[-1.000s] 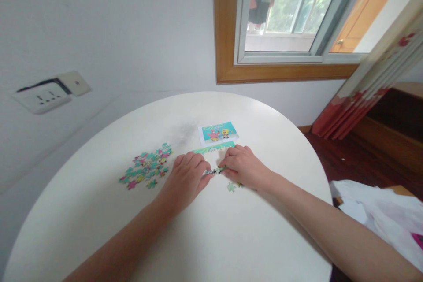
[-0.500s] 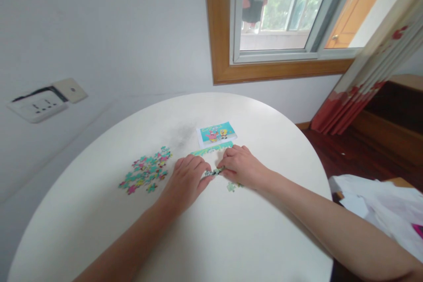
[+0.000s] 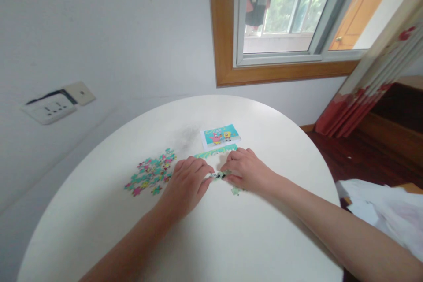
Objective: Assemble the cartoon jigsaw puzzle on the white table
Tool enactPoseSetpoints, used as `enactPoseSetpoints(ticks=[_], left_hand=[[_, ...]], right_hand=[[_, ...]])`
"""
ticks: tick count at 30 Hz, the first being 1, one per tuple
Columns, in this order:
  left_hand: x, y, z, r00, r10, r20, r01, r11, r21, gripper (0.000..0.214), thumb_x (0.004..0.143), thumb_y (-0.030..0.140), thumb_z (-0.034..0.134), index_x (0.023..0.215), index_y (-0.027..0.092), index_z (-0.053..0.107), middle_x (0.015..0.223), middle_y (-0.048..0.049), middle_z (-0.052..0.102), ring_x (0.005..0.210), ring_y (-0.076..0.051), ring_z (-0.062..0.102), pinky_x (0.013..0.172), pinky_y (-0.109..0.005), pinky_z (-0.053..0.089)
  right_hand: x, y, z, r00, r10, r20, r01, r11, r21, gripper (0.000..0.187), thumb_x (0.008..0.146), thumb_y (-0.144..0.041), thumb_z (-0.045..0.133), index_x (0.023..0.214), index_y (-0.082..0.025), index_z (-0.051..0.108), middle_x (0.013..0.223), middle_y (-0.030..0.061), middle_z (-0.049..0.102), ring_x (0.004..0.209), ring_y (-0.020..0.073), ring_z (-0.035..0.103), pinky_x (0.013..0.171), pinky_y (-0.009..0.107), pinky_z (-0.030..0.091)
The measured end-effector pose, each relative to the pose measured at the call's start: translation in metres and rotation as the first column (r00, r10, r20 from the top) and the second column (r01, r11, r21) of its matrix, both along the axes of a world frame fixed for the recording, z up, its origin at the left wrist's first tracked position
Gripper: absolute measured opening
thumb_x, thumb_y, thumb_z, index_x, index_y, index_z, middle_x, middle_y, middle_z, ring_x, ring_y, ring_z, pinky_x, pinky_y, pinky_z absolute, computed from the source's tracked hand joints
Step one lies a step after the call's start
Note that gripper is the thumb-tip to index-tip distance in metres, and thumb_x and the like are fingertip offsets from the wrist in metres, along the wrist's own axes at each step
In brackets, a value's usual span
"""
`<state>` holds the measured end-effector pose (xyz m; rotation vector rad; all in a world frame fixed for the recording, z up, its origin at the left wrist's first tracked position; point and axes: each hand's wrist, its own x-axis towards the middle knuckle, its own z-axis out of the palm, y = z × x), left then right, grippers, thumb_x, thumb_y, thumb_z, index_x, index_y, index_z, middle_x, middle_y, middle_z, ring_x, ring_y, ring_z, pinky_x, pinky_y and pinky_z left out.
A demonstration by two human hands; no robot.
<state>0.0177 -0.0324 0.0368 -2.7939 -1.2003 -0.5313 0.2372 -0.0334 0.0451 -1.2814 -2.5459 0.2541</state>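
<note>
Between my two hands is a short strip of joined jigsaw puzzle pieces (image 3: pixel 218 176), pale green with dark marks. My left hand (image 3: pixel 191 177) pinches its left end between thumb and fingers. At the right end, my right hand (image 3: pixel 245 168) grips it the same way. Just beyond the hands lies a longer assembled puzzle strip (image 3: pixel 215 151), partly covered by my fingers. A picture card (image 3: pixel 221 136) with a pink and a yellow cartoon figure lies behind that strip. One loose pale green puzzle piece (image 3: pixel 235 190) shows below my right hand.
A pile of loose puzzle pieces (image 3: pixel 150 172) in teal, pink and yellow spreads left of my left hand. All of it rests on a round white table (image 3: pixel 211 238) against the wall. A wall socket (image 3: pixel 53 108) is at left, and white bags (image 3: pixel 383 211) lie beyond the table's right edge.
The puzzle strip between my hands now looks flatter and lower, where before it was tilted up. Both hands keep their grip. The whole view has shifted slightly.
</note>
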Motion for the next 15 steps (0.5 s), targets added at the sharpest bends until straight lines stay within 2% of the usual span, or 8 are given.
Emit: enactPoseSetpoints(ticks=[9, 15], left_hand=[[0.0006, -0.0029, -0.0005, 1.000, 0.002, -0.017, -0.002, 1.000, -0.021, 0.012, 0.081, 0.020, 0.066, 0.092, 0.022, 0.062, 0.091, -0.0019, 0.061, 0.092, -0.022, 0.051, 0.082, -0.037, 0.035], [0.0003, -0.0009, -0.0031, 1.000, -0.001, 0.004, 0.001, 1.000, -0.007, 0.012, 0.080, 0.018, 0.066, 0.091, 0.022, 0.063, 0.090, -0.0018, 0.060, 0.092, -0.021, 0.051, 0.082, -0.036, 0.035]], right_hand=[[-0.0023, -0.0013, -0.0060, 0.999, 0.047, -0.019, -0.046, 0.998, 0.043, 0.015, 0.087, -0.025, 0.059, 0.093, -0.028, 0.072, 0.097, 0.0017, 0.063, 0.093, 0.0167, 0.049, 0.076, 0.032, 0.027], [-0.0042, -0.0041, -0.0024, 0.999, 0.044, 0.007, -0.044, 0.997, 0.058, 0.016, 0.087, -0.023, 0.058, 0.093, -0.027, 0.072, 0.096, 0.0020, 0.063, 0.092, 0.0168, 0.049, 0.077, 0.033, 0.027]])
